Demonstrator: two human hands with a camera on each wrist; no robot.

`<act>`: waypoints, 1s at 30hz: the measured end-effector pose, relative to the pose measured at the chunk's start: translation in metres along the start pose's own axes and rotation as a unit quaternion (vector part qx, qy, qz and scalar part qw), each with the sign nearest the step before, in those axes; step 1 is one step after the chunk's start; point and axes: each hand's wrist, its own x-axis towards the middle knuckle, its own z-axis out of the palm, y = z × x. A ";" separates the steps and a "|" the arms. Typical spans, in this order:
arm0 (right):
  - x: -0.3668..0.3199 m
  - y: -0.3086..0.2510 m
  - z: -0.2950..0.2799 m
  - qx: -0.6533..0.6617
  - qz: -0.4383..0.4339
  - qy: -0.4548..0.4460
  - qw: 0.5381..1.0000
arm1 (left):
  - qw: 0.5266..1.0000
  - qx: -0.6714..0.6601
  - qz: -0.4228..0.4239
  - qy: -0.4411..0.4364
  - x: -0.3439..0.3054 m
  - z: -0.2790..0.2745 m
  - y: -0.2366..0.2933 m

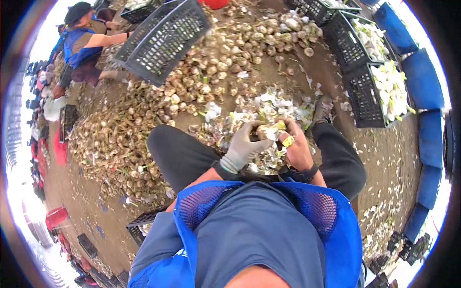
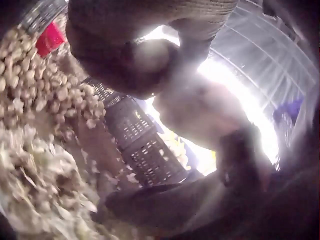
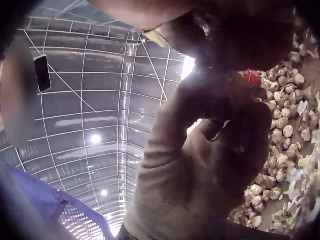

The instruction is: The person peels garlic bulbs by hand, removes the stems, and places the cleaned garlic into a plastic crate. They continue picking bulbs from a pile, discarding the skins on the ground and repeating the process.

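In the head view my left hand (image 1: 244,146), in a pale work glove, grips a garlic bulb (image 1: 267,130) between thumb and fingers. My bare right hand (image 1: 299,150) meets it from the other side, its curled fingers pinching the bulb's outer skin. Yellow tape (image 1: 288,141) wraps one of its digits. Both hands are above a heap of white garlic skins (image 1: 278,103) between the knees. The wrist views are dark here; the glove (image 3: 170,175) fills the middle of the right wrist view, and the bulb is mostly hidden there.
A big pile of unpeeled garlic (image 1: 115,129) spreads to the left and ahead. Black crates (image 1: 365,93) of pale garlic stand at right, near blue containers (image 1: 422,86). Ahead left, a tilted black crate (image 1: 163,41) is close to another person (image 1: 84,43).
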 end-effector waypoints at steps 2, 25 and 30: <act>-0.003 -0.012 -0.001 0.059 0.003 -0.043 0.997 | 0.985 -0.156 -0.022 -0.070 0.003 -0.001 -0.006; -0.003 0.012 0.000 -0.230 -0.080 0.070 0.967 | 0.954 -0.224 -0.105 -0.170 0.001 -0.029 -0.015; 0.010 0.013 -0.031 -0.125 -0.043 0.201 0.971 | 0.940 -0.276 -0.077 -0.187 -0.013 -0.029 0.004</act>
